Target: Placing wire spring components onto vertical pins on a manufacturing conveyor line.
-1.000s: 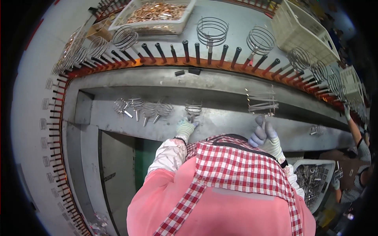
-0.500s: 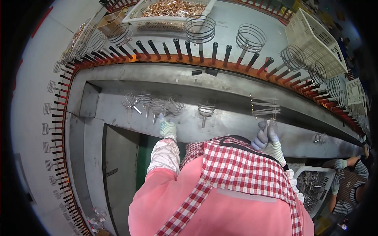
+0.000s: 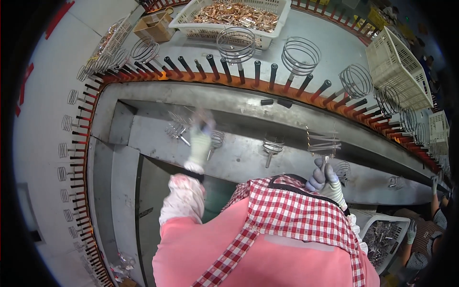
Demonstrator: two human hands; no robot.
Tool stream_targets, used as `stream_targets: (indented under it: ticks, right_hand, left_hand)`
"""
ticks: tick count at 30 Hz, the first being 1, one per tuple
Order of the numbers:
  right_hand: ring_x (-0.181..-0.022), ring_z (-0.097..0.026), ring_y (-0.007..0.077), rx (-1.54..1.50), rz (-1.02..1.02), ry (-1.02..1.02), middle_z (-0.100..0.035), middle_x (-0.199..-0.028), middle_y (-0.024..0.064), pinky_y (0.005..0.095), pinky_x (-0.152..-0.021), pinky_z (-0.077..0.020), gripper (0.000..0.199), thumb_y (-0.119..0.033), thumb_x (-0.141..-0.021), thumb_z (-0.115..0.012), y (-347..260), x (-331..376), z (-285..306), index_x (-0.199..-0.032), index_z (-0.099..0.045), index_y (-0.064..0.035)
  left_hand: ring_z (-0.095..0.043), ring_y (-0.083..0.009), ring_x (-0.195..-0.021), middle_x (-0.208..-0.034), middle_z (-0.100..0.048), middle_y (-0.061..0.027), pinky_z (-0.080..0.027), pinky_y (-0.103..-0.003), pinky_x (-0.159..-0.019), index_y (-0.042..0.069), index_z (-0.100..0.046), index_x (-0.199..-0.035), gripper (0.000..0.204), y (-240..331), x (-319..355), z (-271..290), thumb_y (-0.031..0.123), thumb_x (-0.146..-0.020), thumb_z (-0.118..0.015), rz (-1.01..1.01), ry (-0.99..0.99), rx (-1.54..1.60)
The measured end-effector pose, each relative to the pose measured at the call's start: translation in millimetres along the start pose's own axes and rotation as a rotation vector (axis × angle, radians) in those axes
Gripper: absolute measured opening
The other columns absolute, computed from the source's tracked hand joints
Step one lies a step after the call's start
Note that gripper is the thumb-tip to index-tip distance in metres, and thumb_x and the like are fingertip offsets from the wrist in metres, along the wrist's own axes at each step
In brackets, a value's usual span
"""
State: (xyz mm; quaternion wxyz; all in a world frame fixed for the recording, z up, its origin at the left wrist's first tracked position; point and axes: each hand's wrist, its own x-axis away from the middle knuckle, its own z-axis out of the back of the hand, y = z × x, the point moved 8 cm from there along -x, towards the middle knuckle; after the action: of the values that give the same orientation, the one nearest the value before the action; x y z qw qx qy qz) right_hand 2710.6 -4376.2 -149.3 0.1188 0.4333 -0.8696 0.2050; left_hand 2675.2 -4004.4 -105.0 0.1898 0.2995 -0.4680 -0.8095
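My right hand (image 3: 328, 182), in a glove, grips the metal stem of a wire coil (image 3: 326, 146) and holds it upright, its rings above my fingers. My gloved left hand (image 3: 201, 131) reaches over the metal trough among several wire coils. Motion smears its fingers, and a blurred coil shows by them; whether they hold it cannot be made out. A coil (image 3: 176, 129) lies just left of this hand and another (image 3: 217, 139) just right. Further right in the trough lies a coil with its stem toward me (image 3: 273, 145). One more coil (image 3: 343, 169) is beside my right hand.
Beyond the trough (image 3: 229, 92) curves a line of red, black-tipped pins (image 3: 257, 72), some bearing coils. A white basket of copper-coloured pieces (image 3: 229, 31), a cardboard box (image 3: 155, 27) and a white crate (image 3: 399, 67) stand behind. At right, a co-worker (image 3: 428, 239) is near a basket of metal parts (image 3: 382, 239).
My left hand has gone from a coil near the trough's front edge toward the back, now blurred. My right hand still holds its coil upright. The whole view has shifted slightly.
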Motion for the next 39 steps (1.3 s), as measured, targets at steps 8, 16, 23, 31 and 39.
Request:
stream_targets:
  ticks: [8,16,23,31,39]
  right_hand:
    - [-0.057,-0.037,0.0138,0.033,-0.010,-0.024,-0.035,-0.062,-0.0005,0.0304,-0.059,-0.0348,0.045,-0.038,-0.089,-0.057,20.0,-12.1,-28.4,-0.120,-0.047,-0.0074]
    - [-0.059,-0.038,0.0147,-0.041,0.049,0.039,-0.039,-0.066,0.0006,0.0323,-0.062,-0.0366,0.041,-0.035,-0.091,-0.053,10.8,-10.6,-38.2,-0.120,-0.047,-0.0068]
    - [-0.065,-0.046,0.0170,-0.028,0.021,0.092,-0.047,-0.071,0.0023,0.0342,-0.067,-0.0407,0.042,-0.034,-0.091,-0.053,2.8,-20.6,-33.2,-0.123,-0.047,-0.0072]
    - [-0.069,-0.049,0.0185,-0.138,0.005,0.015,-0.051,-0.077,0.0040,0.0347,-0.070,-0.0416,0.048,-0.036,-0.088,-0.057,-2.5,-20.6,-56.3,-0.126,-0.046,-0.0083]
    - [-0.058,-0.043,0.0113,-0.251,-0.023,-0.096,-0.059,-0.081,0.0027,0.0271,-0.059,-0.0367,0.048,-0.037,-0.090,-0.053,-3.0,-17.7,-66.8,-0.127,-0.045,-0.0082]
  left_hand:
    - [-0.060,-0.0147,-0.093,-0.103,-0.064,-0.0081,-0.045,-0.025,-0.085,-0.001,-0.057,-0.106,0.017,-52.4,-211.3,85.0,0.006,-0.090,-0.055,-0.087,0.247,0.388]
    - [-0.061,-0.0266,-0.090,-0.103,-0.065,-0.0162,-0.044,-0.032,-0.083,-0.004,-0.058,-0.108,0.032,-45.4,-234.4,118.9,0.016,-0.083,-0.061,-0.022,0.403,-0.322]
    - [-0.061,-0.0267,-0.093,-0.105,-0.065,-0.0162,-0.045,-0.034,-0.082,-0.005,-0.057,-0.108,0.030,-67.0,-246.0,128.2,0.018,-0.089,-0.053,0.155,0.350,-0.746]
    - [-0.054,-0.0233,-0.102,-0.116,-0.057,-0.0168,-0.041,-0.032,-0.091,-0.005,-0.046,-0.122,0.045,-99.2,-209.9,157.4,0.020,-0.088,-0.060,0.198,0.528,-0.329]
    - [-0.054,-0.0130,-0.087,-0.100,-0.058,-0.0036,-0.046,-0.027,-0.075,0.006,-0.060,-0.104,0.016,9.4,-55.4,-21.6,0.006,-0.088,-0.059,0.137,-0.101,0.208]
